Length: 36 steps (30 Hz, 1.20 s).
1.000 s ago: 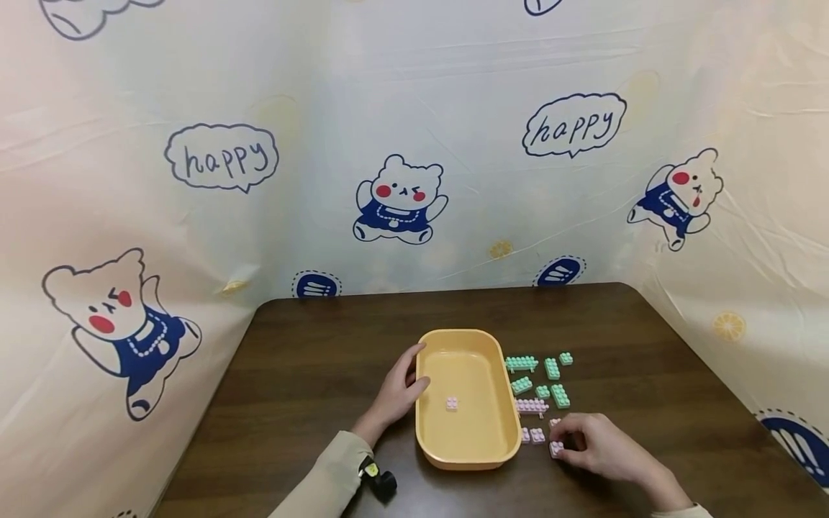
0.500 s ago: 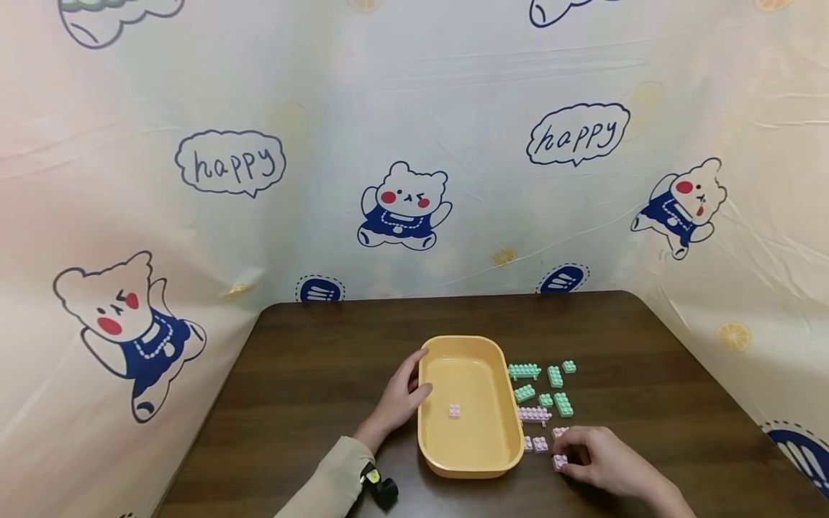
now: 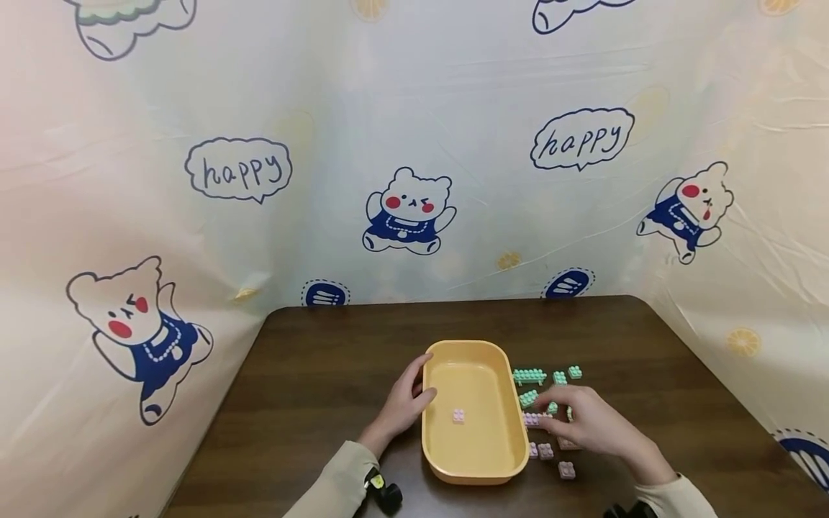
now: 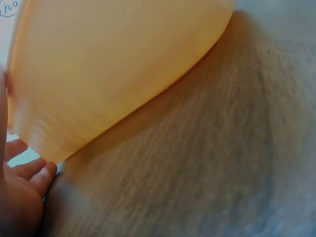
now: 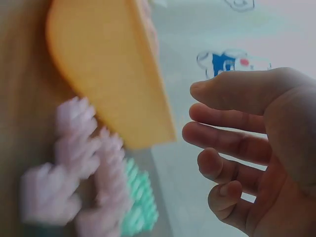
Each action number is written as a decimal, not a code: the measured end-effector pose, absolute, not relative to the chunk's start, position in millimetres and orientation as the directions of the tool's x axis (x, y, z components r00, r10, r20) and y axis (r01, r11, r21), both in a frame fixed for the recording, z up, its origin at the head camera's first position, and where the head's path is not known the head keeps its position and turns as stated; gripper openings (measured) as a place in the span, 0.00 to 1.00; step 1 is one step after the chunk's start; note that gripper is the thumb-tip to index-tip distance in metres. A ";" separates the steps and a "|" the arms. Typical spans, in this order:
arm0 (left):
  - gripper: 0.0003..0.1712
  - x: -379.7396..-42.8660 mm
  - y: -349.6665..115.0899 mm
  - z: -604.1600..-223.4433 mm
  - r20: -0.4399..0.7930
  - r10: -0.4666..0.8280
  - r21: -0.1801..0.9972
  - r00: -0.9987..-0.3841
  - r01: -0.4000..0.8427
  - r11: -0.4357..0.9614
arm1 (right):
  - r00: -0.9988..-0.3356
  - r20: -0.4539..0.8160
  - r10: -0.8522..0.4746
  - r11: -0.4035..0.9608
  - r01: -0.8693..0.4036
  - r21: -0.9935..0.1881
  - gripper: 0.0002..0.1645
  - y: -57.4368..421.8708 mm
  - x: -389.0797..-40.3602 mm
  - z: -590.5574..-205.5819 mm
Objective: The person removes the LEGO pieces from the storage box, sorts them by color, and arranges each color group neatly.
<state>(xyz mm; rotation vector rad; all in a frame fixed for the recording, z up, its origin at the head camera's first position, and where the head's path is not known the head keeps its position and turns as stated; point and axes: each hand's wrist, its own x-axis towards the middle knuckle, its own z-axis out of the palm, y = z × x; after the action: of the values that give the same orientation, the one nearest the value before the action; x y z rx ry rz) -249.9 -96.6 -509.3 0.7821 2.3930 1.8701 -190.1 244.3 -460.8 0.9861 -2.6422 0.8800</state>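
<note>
My left hand (image 3: pixel 399 404) holds the left rim of a yellow plastic tray (image 3: pixel 430 432), its thumb at the rim. In the left wrist view, fingertips (image 4: pixel 47 173) touch the tray's outer wall (image 4: pixel 123 54). One small pink building block (image 3: pixel 458 416) lies inside the tray. My right hand (image 3: pixel 592 424) is above the blocks to the right of the tray, with loosely bent fingers. The right wrist view shows nothing between those fingers. Beneath it, a long pink block (image 3: pixel 532 419) and a green block (image 3: pixel 528 398) are partly covered.
More green blocks, including a long one (image 3: pixel 529 376) and a small one (image 3: pixel 575 372), lie farther back on the brown table (image 3: pixel 337 360). Pink blocks (image 3: pixel 546 451) sit by the tray's near right side, with another (image 3: pixel 566 470) closer to me. A printed curtain (image 3: pixel 479 237) stands behind the table.
My right hand has let go of the nearest pink block, leaving it on the table, and has moved forward over the other blocks. The left hand stays at the tray.
</note>
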 end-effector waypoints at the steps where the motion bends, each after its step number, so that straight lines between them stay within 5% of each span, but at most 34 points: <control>1: 0.36 -249.7 -96.9 -509.8 0.295 0.383 0.912 -0.875 0.378 0.161 | -0.759 0.355 -0.546 0.598 -0.650 -0.470 0.08 238.9 -194.8 -457.1; 21: 0.37 -268.6 -95.3 -543.1 0.349 0.343 0.888 -0.872 0.425 0.174 | -0.688 0.161 -0.707 0.551 -0.679 -0.485 0.11 156.0 -240.0 -461.4; 36: 0.35 -247.2 -98.2 -505.4 0.330 0.387 0.881 -0.861 0.429 0.202 | -0.676 0.190 -0.712 0.558 -0.708 -0.433 0.10 143.2 -242.3 -468.9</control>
<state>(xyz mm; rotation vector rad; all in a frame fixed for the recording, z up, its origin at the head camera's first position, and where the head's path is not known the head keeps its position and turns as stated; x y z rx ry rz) -247.2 -98.2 -505.4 0.8362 2.4631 1.8252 -242.3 143.2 -468.9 1.2667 -2.7788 0.7669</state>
